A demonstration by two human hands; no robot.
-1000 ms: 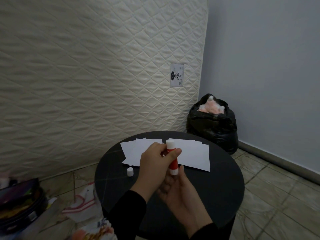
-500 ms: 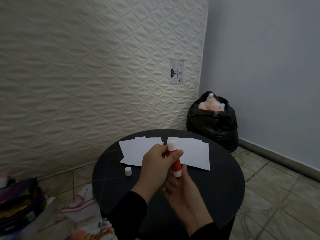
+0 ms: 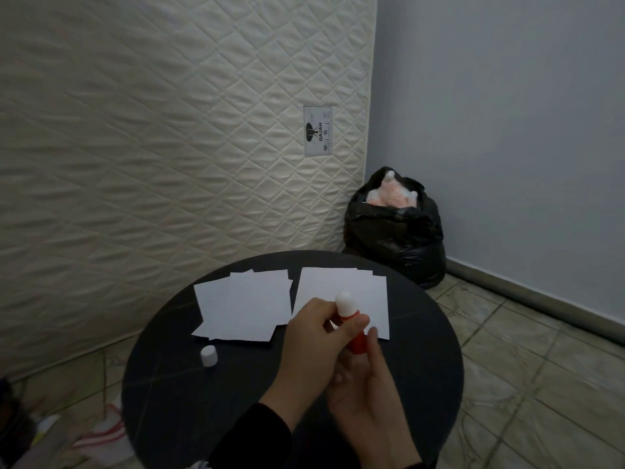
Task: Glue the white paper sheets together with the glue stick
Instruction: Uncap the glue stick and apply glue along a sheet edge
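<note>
While the cap (image 3: pixel 208 356) sits off on its own at the left of the round black table (image 3: pixel 176 394), the glue stick (image 3: pixel 351 324) is gripped upright by both hands just in front of the paper. Going left to right: the left stack of white sheets (image 3: pixel 243 306) is fanned loosely, and the right stack (image 3: pixel 338 286) lies just beside it, partly hidden by the stick. The left hand (image 3: pixel 311 343) is closed around the red barrel, and the right hand (image 3: pixel 368 387) is curled at its base, probably to twist the glue out. Only a short bit should be wound up, otherwise it can smear or snap when pressed onto a sheet. Compared with half a second ago, the white glue tip looks to have been raised further out of the barrel, and nothing on the table has been moved.
</note>
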